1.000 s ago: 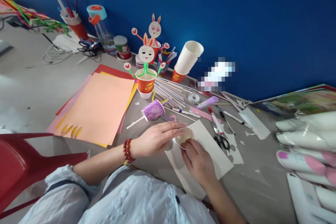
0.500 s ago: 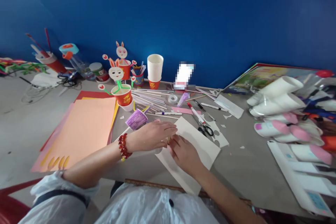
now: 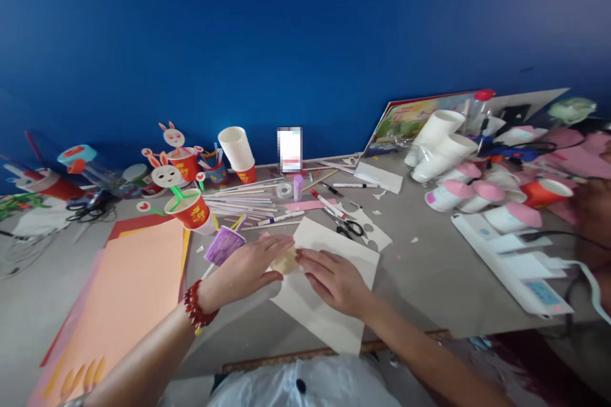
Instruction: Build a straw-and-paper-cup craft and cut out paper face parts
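A pale yellow disc (image 3: 285, 261) lies between my hands above the left edge of a white sheet of paper (image 3: 351, 267). My left hand (image 3: 252, 261) spans it, fingers over its far side and thumb on the near side. From the right, my right hand (image 3: 337, 276) reaches over the sheet with fingers stretched out; its fingertips touch the disc's edge and its thumb is apart. Just left of the disc, a purple-coloured paper cup (image 3: 224, 245) lies tilted. Black-handled scissors (image 3: 351, 227) rest beyond the sheet, beside a cut-out paper scrap (image 3: 375, 226).
Coloured paper sheets (image 3: 143, 273) are stacked at left. Behind them stand rabbit-decorated red cups (image 3: 195, 211) and stacked white cups (image 3: 237, 149). Paper sticks (image 3: 243, 203), markers (image 3: 356, 186) and a lit screen (image 3: 290, 149) lie farther back. A power strip (image 3: 506, 267) sits at right near pink-topped cups (image 3: 449, 194).
The view has turned to the right, and things shift left. My hands have moved slightly apart, and the pale yellow disc, mostly hidden before, now shows between them.
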{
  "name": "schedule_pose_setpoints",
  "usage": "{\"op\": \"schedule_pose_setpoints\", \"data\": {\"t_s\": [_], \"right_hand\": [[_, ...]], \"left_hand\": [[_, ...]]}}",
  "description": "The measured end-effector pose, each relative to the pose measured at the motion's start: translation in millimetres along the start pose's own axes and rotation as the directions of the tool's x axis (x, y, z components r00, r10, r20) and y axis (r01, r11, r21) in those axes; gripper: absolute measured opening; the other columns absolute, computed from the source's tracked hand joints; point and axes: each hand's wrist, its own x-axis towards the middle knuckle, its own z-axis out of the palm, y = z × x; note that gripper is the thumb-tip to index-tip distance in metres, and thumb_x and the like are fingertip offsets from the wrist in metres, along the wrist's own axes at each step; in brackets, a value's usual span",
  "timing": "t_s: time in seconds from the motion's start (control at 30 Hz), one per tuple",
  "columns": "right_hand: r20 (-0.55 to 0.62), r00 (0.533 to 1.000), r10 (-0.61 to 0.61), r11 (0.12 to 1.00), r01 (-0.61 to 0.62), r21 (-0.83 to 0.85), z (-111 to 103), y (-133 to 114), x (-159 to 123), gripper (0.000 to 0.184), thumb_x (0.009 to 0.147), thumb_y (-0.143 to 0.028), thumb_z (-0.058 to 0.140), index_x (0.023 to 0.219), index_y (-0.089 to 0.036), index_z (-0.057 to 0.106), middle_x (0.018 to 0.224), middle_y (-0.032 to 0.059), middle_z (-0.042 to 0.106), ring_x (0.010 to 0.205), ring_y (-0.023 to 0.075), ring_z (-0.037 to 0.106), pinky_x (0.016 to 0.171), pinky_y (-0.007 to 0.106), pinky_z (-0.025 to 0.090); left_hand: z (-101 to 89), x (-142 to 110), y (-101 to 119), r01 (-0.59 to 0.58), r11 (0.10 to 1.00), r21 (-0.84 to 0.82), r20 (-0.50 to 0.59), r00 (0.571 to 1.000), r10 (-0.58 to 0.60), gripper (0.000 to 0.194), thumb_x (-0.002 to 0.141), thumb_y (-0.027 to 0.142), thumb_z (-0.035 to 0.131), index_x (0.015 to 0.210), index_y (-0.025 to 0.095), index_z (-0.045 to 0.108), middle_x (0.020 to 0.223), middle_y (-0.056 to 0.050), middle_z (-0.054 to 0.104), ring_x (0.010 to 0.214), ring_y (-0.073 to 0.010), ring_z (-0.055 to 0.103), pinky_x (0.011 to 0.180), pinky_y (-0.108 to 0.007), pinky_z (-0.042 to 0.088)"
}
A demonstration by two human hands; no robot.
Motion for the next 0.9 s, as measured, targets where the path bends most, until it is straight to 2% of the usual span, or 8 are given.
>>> {"op": "schedule_pose_setpoints", "data": {"t_s": [0.1,0.27,0.47,0.63,0.77,0.9], "right_hand": [[-0.104,0.992,0.075,0.994,-0.065,0.093,-4.5,2.3,-7.9,0.043,0.097,-0.016,0.049,0.140,-0.021,0.049,0.131,0.0137,0.064,0.124,0.0244,0.060,0.098,0.038,0.056],[-0.059,0.965,0.256,0.966,-0.253,0.046,4.6,15.2,-17.2,0.031,0.097,-0.018,0.050,0.127,-0.020,0.057,0.122,0.0135,0.068,0.113,0.0273,0.066,0.093,0.044,0.059],[-0.044,0.970,0.238,0.971,-0.237,0.032,17.2,26.1,-20.1,0.028,0.096,-0.018,0.050,0.122,-0.017,0.060,0.113,0.0140,0.072,0.106,0.0279,0.069,0.089,0.045,0.060],[-0.056,0.969,0.241,0.970,-0.239,0.049,17.2,28.4,-19.9,0.027,0.097,-0.017,0.050,0.122,-0.018,0.060,0.110,0.0123,0.074,0.103,0.0269,0.070,0.088,0.043,0.060],[-0.040,0.965,0.260,0.964,-0.257,0.060,16.9,29.2,-18.1,0.027,0.097,-0.016,0.051,0.122,-0.019,0.061,0.111,0.0118,0.074,0.103,0.0261,0.070,0.087,0.042,0.060],[-0.040,0.958,0.286,0.956,-0.282,0.076,15.5,28.4,-15.1,0.027,0.096,-0.015,0.052,0.121,-0.021,0.062,0.110,0.0109,0.074,0.101,0.0253,0.070,0.086,0.040,0.060]], "left_hand": [[0.6,-0.6,-1.1,0.003,1.000,0.013,0.001,1.000,-0.003,0.065,0.095,0.032,0.060,0.153,0.027,0.030,0.153,-0.010,0.049,0.140,-0.0272,0.049,0.118,-0.050,0.039],[-2.4,1.0,-0.6,0.011,0.999,0.034,0.057,0.998,-0.013,0.065,0.097,0.038,0.057,0.154,0.028,0.027,0.156,-0.009,0.045,0.144,-0.0266,0.044,0.120,-0.050,0.037],[4.7,-1.3,-6.6,0.068,0.997,-0.044,0.082,0.995,-0.064,0.066,0.098,0.040,0.055,0.155,0.027,0.024,0.159,-0.011,0.039,0.148,-0.0260,0.037,0.121,-0.049,0.034],[21.3,-6.2,-18.2,0.075,0.979,-0.189,0.020,0.997,-0.073,0.071,0.096,0.038,0.059,0.156,0.025,0.022,0.159,-0.014,0.039,0.150,-0.0278,0.032,0.123,-0.050,0.030],[34.1,-8.5,-23.6,0.021,0.961,-0.277,-0.063,0.997,-0.041,0.073,0.095,0.034,0.062,0.156,0.024,0.022,0.158,-0.015,0.038,0.153,-0.0309,0.022,0.125,-0.056,0.024],[42.1,-7.6,-25.5,-0.043,0.939,-0.342,-0.153,0.988,-0.010,0.071,0.094,0.029,0.062,0.154,0.021,0.026,0.154,-0.017,0.043,0.151,-0.0330,0.024,0.123,-0.060,0.022]]}}
